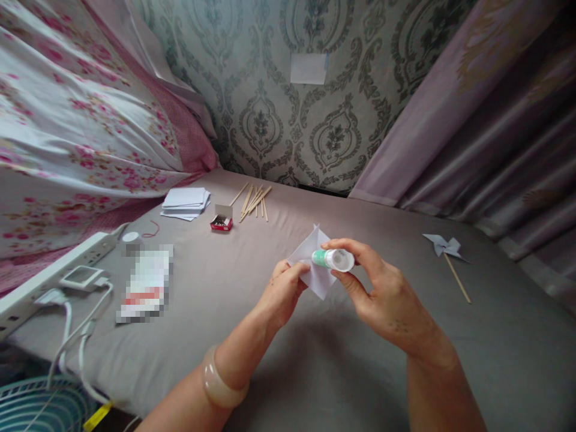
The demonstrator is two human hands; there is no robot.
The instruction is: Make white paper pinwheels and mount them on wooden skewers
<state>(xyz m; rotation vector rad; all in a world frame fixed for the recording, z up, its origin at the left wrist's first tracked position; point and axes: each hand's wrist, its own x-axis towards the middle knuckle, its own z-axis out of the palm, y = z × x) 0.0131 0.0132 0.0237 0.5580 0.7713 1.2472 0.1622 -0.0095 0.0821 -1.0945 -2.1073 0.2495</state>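
My left hand [288, 285] is closed on a white paper square [321, 287], its thumb lying over the left corner. The sheet is held up in the air, tilted, with cut or creased lines near its top corner. In my right hand [382, 288] is a glue stick [335, 260] with a green and white barrel, gripped between thumb and fingers. Its far end points at the middle of the paper; whether it touches is hard to see. A finished paper pinwheel [445, 246] on a wooden stick lies off to the right.
Several wooden sticks [255, 203] lie at the back beside an open small red box [222, 221] of pins. Left of these sits a stack of white paper [185, 201]. A power strip [58, 279] with cables runs along the left edge, near a blurred packet [146, 282] and a white cap [131, 238].
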